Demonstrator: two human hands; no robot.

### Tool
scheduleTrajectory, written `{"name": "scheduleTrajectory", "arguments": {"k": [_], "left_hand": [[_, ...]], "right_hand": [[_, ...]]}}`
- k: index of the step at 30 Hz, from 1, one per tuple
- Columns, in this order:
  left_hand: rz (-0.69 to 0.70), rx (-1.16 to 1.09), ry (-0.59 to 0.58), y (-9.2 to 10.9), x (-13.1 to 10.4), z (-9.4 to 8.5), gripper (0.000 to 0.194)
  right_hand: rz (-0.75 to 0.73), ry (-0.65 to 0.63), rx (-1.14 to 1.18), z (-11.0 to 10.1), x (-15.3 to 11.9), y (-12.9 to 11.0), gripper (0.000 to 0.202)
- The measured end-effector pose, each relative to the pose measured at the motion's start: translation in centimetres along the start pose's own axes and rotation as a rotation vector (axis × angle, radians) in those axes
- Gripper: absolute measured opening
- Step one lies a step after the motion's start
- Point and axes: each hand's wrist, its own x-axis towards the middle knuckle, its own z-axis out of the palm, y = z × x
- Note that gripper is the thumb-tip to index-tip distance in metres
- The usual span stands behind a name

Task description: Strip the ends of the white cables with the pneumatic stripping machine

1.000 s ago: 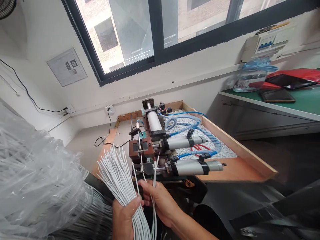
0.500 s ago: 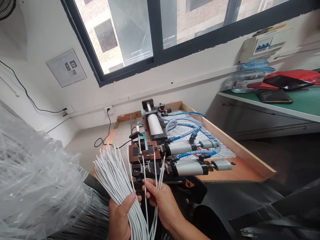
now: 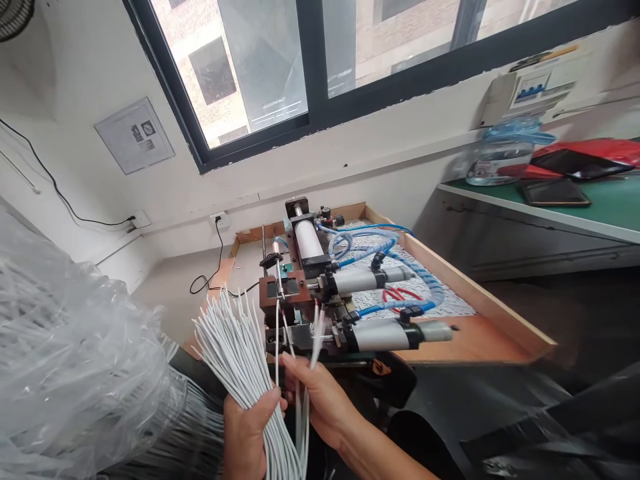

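My left hand (image 3: 250, 427) is wrapped round a thick bundle of white wires (image 3: 233, 357), whose upper ends fan out loosely to the left. Just to its right, my right hand (image 3: 325, 403) is closed on a few separate white wires (image 3: 317, 343), blurred at their tips. Its thumb and index finger are near a single white wire (image 3: 289, 333) that points up at the machine, its tip reddish. Beyond both hands stands a pneumatic machine (image 3: 285, 288) with brown and black jaw blocks and silver cylinders (image 3: 383, 335). The fingertips of the right hand are partly hidden.
A wooden-edged tray (image 3: 500, 333) surrounds the machine, with blue air hoses (image 3: 425, 280) inside. Plastic-wrapped wire bundles (image 3: 75, 360) fill the left side. On the right, a green table (image 3: 615, 207) bears a plastic jar (image 3: 503, 157) and a phone (image 3: 556, 193).
My right hand has shifted slightly left towards the bundle, and its wires have moved. On the machine, the upper jaw block and cylinder rods have slid left. The left hand keeps its hold.
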Motion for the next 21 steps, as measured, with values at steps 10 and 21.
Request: {"name": "scheduleTrajectory", "arguments": {"k": [10,21], "left_hand": [[-0.103,-0.005,0.005,-0.1,-0.6,0.0,0.016],[-0.101,0.007,0.054,-0.4,-0.6,0.0,0.017]], "right_hand": [[-0.22,0.032,-0.251,-1.3,-1.6,0.8,0.03],[-0.09,0.048,-0.165,-0.7,-0.8,0.2,0.027]]}}
